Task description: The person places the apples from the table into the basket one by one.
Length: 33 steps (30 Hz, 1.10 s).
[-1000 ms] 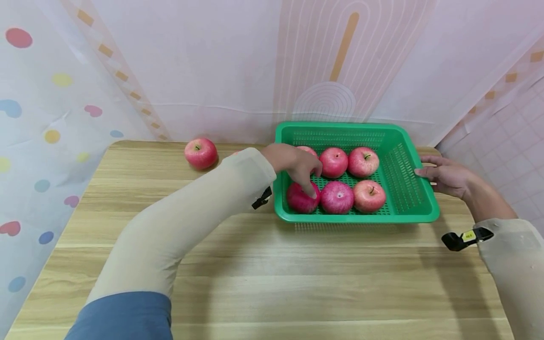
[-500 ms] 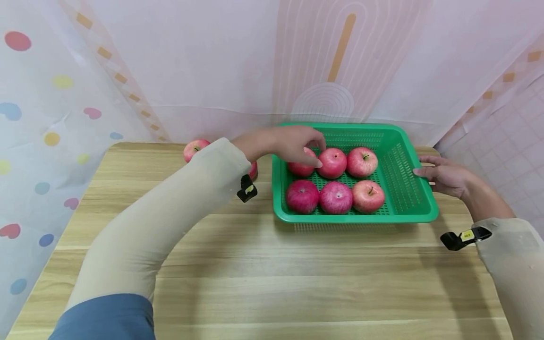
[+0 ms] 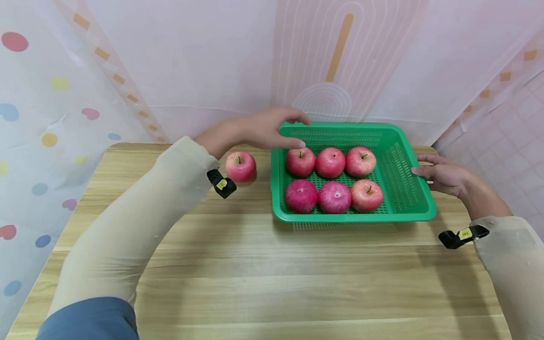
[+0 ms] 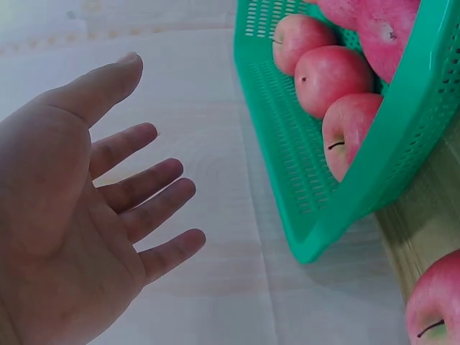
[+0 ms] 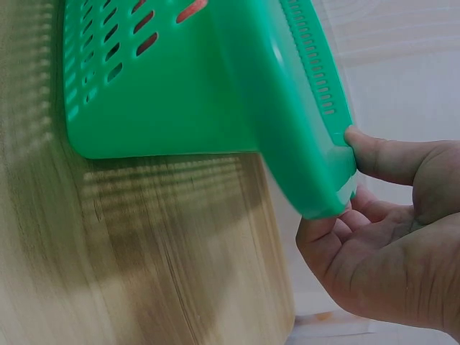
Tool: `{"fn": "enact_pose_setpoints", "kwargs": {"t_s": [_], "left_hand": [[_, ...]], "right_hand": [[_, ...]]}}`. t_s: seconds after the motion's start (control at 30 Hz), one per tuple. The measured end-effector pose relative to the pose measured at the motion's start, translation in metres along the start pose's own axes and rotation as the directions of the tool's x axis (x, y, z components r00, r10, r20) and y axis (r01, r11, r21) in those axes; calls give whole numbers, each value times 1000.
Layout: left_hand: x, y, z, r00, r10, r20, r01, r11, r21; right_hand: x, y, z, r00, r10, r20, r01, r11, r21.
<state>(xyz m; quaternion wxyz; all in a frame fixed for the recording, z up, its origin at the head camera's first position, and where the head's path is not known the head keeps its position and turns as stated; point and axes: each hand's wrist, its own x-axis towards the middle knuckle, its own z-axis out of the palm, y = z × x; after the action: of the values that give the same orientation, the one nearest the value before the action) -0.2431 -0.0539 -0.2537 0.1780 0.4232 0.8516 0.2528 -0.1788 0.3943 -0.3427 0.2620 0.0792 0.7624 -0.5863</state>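
Observation:
A green plastic basket (image 3: pixel 405 182) stands on the wooden table and holds six red apples in two rows, such as the front-left apple (image 3: pixel 301 195). My left hand (image 3: pixel 276 130) hovers over the basket's far left corner with fingers spread and nothing in it; in the left wrist view this left hand (image 4: pixel 108 215) shows a bare palm beside the basket (image 4: pixel 287 144). My right hand (image 3: pixel 433 174) holds the basket's right rim. In the right wrist view the right hand (image 5: pixel 392 244) has its thumb on the rim of the basket (image 5: pixel 215 86) and its fingers underneath.
One loose red apple (image 3: pixel 240 166) lies on the table (image 3: pixel 272 274) just left of the basket, beside my left forearm. Patterned curtains close off the back and both sides.
My left hand has lifted off the front-left apple in the basket and moved back and left to the far left corner, empty. The right hand has stayed on the rim.

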Motion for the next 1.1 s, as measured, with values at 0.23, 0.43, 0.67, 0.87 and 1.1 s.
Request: {"fn": "enact_pose_setpoints", "kwargs": {"t_s": [0.23,0.43,0.67,0.87,1.1], "left_hand": [[-17,-11,-6,998,17,-55,-19,999,-34],[-34,-25,-8,994,-22,-111,16,998,-54],[-57,-40,-11,978,-76,-195,60,994,-86],[-79,-52,-15,953,-93,-288,51,988,-147],[-106,-66,-14,903,-171,-393,89,972,-219]], "right_hand": [[1,-1,1,1000,-3,1,3,999,-32],[1,0,2,1000,-2,-1,2,999,-47],[1,-1,3,1000,-2,-2,2,999,-49],[0,-1,3,1000,-2,-3,1,999,-53],[1,0,4,1000,-3,-7,2,998,-64]]}}
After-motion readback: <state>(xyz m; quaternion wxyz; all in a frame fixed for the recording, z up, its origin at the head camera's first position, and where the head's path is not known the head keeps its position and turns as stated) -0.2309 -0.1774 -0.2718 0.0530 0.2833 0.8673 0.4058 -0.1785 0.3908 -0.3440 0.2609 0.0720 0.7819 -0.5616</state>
